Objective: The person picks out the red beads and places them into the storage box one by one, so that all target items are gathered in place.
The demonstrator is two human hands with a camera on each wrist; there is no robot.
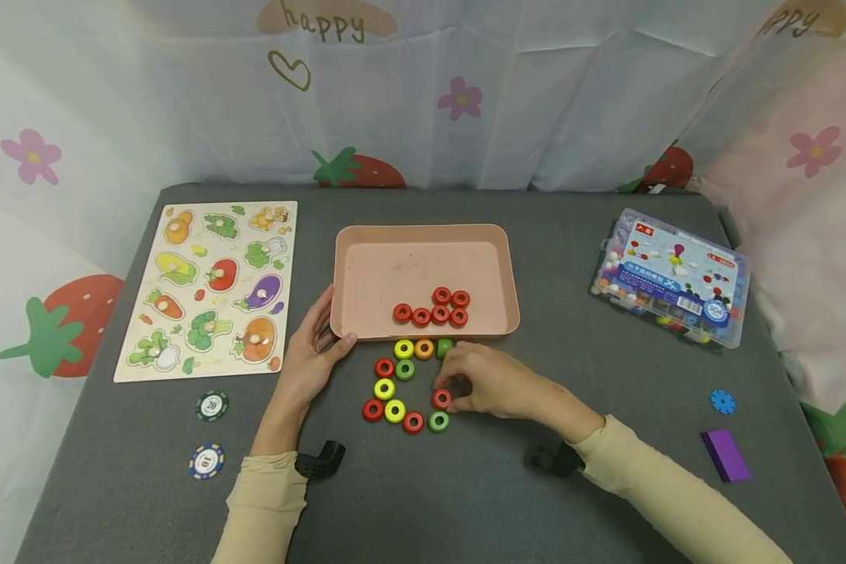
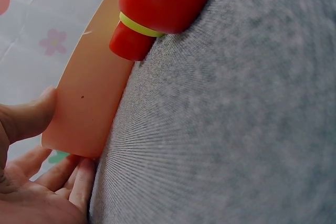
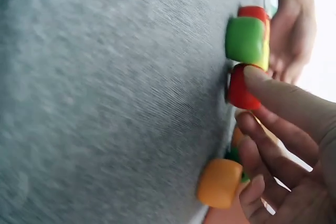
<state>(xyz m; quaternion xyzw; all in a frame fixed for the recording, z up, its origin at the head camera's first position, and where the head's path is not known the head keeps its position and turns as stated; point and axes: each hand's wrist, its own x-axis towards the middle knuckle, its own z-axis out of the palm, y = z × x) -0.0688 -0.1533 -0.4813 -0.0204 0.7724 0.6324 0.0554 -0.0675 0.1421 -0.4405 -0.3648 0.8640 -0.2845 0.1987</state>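
My right hand (image 1: 489, 381) pinches a red ring bead (image 3: 240, 88) between thumb and fingertips, low on the table. Right beside it sits a green ring bead (image 3: 244, 40). Red, yellow and green beads, one a yellow bead (image 1: 395, 419), curve along the table to the left, up toward the tray's front edge. An orange bead (image 3: 219, 183) stands near my curled lower fingers; in the head view the hand hides it. With thumb at the rim and fingers along the side, my left hand (image 1: 306, 356) holds the front left corner of a pink tray (image 1: 423, 258). Several red beads (image 1: 440, 323) lie inside it.
A vegetable puzzle board (image 1: 206, 321) lies at the left, with two poker chips (image 1: 212, 406) in front of it. At the right are a clear plastic box (image 1: 673, 278) of small parts, a blue disc (image 1: 723, 402) and a purple block (image 1: 726, 456).
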